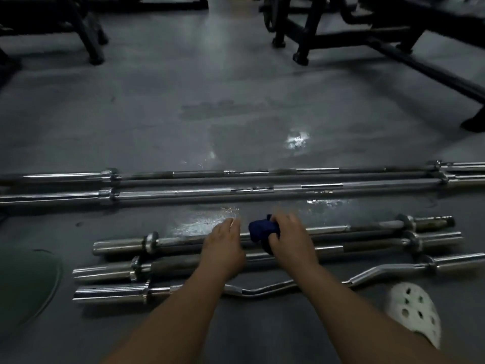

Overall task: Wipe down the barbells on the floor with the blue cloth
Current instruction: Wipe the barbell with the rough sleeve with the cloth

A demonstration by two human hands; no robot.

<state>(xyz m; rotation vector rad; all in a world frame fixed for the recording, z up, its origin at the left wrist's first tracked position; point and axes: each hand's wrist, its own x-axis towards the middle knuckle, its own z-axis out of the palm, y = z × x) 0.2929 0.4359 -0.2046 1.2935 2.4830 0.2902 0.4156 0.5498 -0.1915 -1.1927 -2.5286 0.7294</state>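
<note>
The grey floor [236,101] of a dim gym fills most of the view, with wet-looking glare patches near the middle and dark machine frames [341,38] standing at the back. Two long barbells [199,191] lie side by side across the whole width. Nearer the person lie three shorter bars: a far straight bar [328,228], a second straight bar [367,246] just beside it, and a cranked curl bar [262,291] closest of all. The step in hand appears to be wiping the shaft of the far straight bar. The left hand [223,248] rests on that bar to the left of the cloth, fingers stretched out and holding nothing, probably steadying the bar so it does not roll. The right hand [291,240] grips the blue cloth [262,231], which is bunched on the bar's shaft near its middle with the fingers curled over it. The next move probably calls for sliding the cloth along the shaft towards a collar, keeping pressure on, then going on to the neighbouring bars. A white perforated clog [412,311] sits at lower right. No brand, label or writing can be read on any bar or on the cloth.
</note>
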